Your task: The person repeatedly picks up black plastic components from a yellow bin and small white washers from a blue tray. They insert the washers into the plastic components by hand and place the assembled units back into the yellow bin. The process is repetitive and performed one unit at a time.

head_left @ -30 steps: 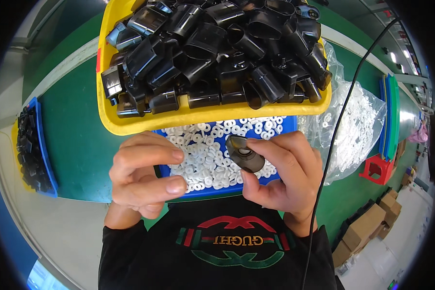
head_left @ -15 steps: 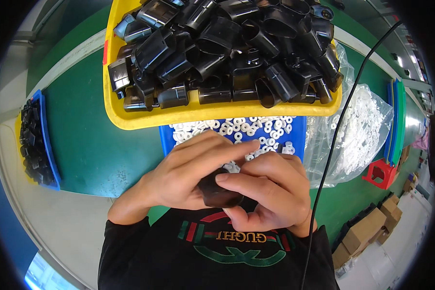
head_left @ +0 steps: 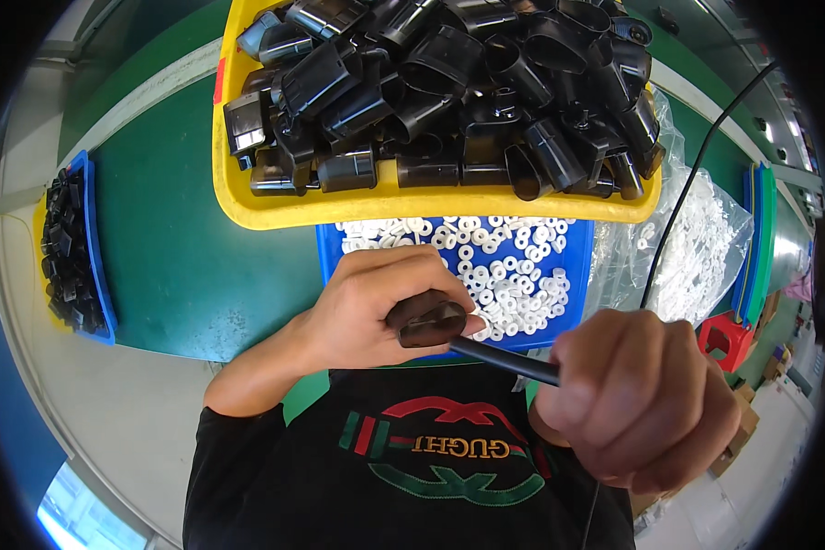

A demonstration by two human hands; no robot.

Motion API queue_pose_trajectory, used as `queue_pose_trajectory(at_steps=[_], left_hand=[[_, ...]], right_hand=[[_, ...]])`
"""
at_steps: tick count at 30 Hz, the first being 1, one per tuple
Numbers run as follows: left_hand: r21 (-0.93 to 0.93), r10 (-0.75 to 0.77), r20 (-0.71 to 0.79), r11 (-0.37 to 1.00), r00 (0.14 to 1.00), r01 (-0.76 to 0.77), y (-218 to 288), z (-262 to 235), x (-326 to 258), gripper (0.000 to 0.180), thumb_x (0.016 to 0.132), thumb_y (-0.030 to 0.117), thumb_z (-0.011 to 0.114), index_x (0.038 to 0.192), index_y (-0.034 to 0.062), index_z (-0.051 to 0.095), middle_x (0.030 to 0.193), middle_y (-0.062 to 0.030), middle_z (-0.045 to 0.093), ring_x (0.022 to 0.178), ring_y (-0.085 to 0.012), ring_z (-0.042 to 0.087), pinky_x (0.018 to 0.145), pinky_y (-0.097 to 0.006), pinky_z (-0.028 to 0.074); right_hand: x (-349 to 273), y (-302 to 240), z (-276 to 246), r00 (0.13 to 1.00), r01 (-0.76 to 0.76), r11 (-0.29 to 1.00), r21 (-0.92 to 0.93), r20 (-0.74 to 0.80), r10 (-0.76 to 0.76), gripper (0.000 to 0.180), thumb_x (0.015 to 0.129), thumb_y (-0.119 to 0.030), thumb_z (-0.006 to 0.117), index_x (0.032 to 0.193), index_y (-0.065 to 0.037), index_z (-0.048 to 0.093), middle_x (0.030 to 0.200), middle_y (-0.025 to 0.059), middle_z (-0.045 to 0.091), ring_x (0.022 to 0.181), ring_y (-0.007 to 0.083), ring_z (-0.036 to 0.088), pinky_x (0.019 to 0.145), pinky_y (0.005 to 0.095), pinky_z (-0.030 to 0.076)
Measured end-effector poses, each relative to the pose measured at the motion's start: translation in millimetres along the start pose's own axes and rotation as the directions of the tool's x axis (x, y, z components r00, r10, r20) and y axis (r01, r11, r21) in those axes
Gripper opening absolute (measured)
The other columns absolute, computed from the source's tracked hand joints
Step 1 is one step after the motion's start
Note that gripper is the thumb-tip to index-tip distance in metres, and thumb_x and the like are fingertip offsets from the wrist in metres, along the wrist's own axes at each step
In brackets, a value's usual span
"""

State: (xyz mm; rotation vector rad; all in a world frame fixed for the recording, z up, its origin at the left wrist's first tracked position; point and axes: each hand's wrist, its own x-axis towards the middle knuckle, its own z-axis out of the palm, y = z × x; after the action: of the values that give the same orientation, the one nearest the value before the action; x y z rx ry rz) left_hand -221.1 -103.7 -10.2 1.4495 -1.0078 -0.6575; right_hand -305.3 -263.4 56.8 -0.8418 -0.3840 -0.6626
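Note:
My left hand point(head_left: 357, 298) is wrapped round a dark, hollow plastic piece point(head_left: 428, 325), its opening turned toward me. Closed in a fist, my right hand point(head_left: 637, 403) grips a black rod point(head_left: 504, 360) that slants up to the left. The rod's far end meets the lower right edge of the plastic piece; whether it goes inside cannot be made out. Beneath and beyond the hands, a blue tray point(head_left: 576, 316) holds many small white rings point(head_left: 513, 298).
A yellow bin point(head_left: 431, 206) heaped with black plastic parts point(head_left: 440, 60) stands beyond the tray. A clear bag of white pieces point(head_left: 697, 247) lies to the right, crossed by a black cable point(head_left: 683, 174). A blue-edged bin point(head_left: 94, 247) is far left, a red stool point(head_left: 731, 337) right.
My right hand has left the plastic piece, moved right and now grips a black rod against it. My left hand still holds the piece, now slightly higher with its opening showing.

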Motion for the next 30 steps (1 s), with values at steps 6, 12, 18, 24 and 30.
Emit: queue_pose_trajectory(at_steps=[6, 12, 18, 24, 30], left_hand=[[0.029, 0.046, -0.025, 0.999, 0.999, -0.046, -9, 2, -1, 0.027, 0.068, 0.003, 0.081, 0.090, 0.0005, 0.067, 0.080, -0.0095, 0.065, 0.069, -0.0228, 0.063, 0.060, -0.031, 0.048], [0.036, 0.023, -0.059, 0.999, 0.998, -0.021, -10, 3, -2, 0.031, 0.064, 0.004, 0.082, 0.090, 0.0039, 0.065, 0.080, -0.0096, 0.062, 0.070, -0.0277, 0.063, 0.060, -0.035, 0.049], [0.036, 0.029, -0.065, 0.999, 0.997, -0.026, -7, 3, -1, 0.030, 0.067, 0.006, 0.081, 0.090, 0.0026, 0.063, 0.079, -0.0103, 0.061, 0.068, -0.0287, 0.061, 0.059, -0.036, 0.048], [0.022, 0.027, -0.057, 0.999, 0.998, -0.025, -9, 4, -4, 0.030, 0.067, 0.005, 0.083, 0.093, 0.0000, 0.068, 0.080, -0.0099, 0.062, 0.068, -0.0241, 0.060, 0.058, -0.031, 0.046], [0.010, 0.094, -0.076, 0.996, 0.993, -0.094, -10, 4, -3, 0.029, 0.068, 0.003, 0.082, 0.093, -0.0001, 0.068, 0.081, -0.0102, 0.063, 0.069, -0.0244, 0.062, 0.059, -0.032, 0.048]], right_hand=[[-8, 11, -11, 0.959, -0.201, 0.949, -0.243, 0.148, 0.241, 0.020, 0.082, -0.001, 0.069, 0.070, -0.006, 0.054, 0.061, 0.0048, 0.058, 0.046, 0.0137, 0.046, 0.037, 0.0249, 0.029], [-5, 18, -13, 0.931, -0.211, 0.929, -0.303, 0.226, 0.285, 0.019, 0.076, 0.000, 0.074, 0.071, -0.006, 0.057, 0.061, 0.0046, 0.058, 0.048, 0.0146, 0.047, 0.039, 0.0245, 0.031], [-12, 20, -7, 0.954, -0.222, 0.927, -0.302, 0.131, 0.271, 0.014, 0.068, 0.004, 0.070, 0.068, -0.004, 0.058, 0.058, 0.0050, 0.054, 0.046, 0.0145, 0.045, 0.040, 0.0255, 0.030], [-11, 23, 2, 0.965, -0.232, 0.938, -0.259, 0.060, 0.255, 0.012, 0.058, 0.010, 0.062, 0.064, 0.001, 0.058, 0.053, 0.0047, 0.045, 0.042, 0.0160, 0.040, 0.039, 0.0274, 0.027], [-8, 18, 3, 0.964, -0.213, 0.938, -0.275, 0.098, 0.248, 0.012, 0.061, 0.009, 0.065, 0.066, 0.000, 0.059, 0.053, 0.0049, 0.047, 0.042, 0.0164, 0.042, 0.038, 0.0276, 0.029]])
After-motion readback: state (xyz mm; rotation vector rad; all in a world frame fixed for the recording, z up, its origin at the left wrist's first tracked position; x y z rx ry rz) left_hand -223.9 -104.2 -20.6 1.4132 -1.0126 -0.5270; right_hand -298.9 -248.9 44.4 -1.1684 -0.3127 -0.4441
